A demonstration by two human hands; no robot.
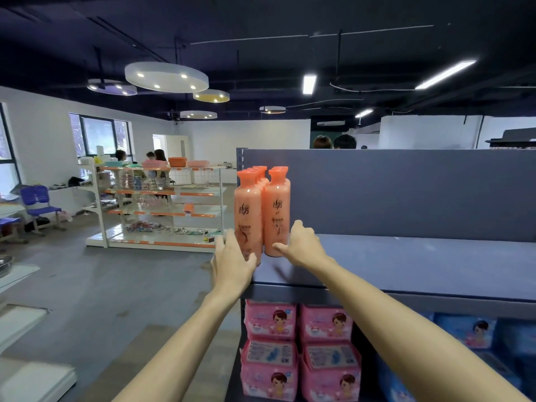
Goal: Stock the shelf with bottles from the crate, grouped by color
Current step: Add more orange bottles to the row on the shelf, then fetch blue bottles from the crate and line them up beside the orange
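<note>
Several orange bottles stand upright in two rows at the left end of the grey top shelf. My left hand wraps the base of the front left orange bottle. My right hand rests against the lower right side of the front right orange bottle, thumb at its foot and fingers spread. Both front bottles stand on the shelf, touching each other. The crate is out of view.
Pink packs and blue packs fill the shelf below. The top shelf runs bare to the right, with a grey back panel. A white and orange rack stands across the open floor on the left, with people behind it.
</note>
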